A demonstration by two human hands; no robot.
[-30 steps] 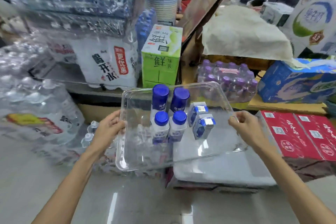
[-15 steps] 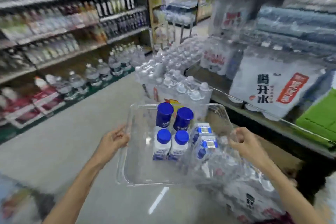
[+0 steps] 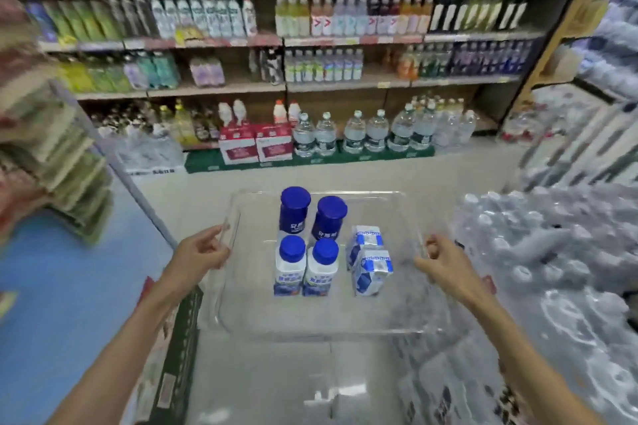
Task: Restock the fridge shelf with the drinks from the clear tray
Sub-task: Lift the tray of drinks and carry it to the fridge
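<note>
I carry a clear plastic tray (image 3: 376, 317) in front of me at waist height. My left hand (image 3: 202, 254) grips its left rim and my right hand (image 3: 443, 260) grips its right rim. Inside stand two dark blue bottles (image 3: 312, 214) at the back, two white bottles with blue caps (image 3: 305, 267) in front of them, and two small blue-and-white cartons (image 3: 369, 259) to their right. No fridge is in view.
Store shelves full of drink bottles (image 3: 345, 55) face me across a pale floor aisle. Large water jugs (image 3: 373, 131) and red boxes (image 3: 255, 147) sit at floor level. Shrink-wrapped water packs (image 3: 552, 252) pile up on my right; a stacked display (image 3: 62, 162) stands at left.
I have kept turning left with the tray held in both hands; the view swung from stacked stock cases to the aisle's drink shelves. The drinks stay in place on the tray.
</note>
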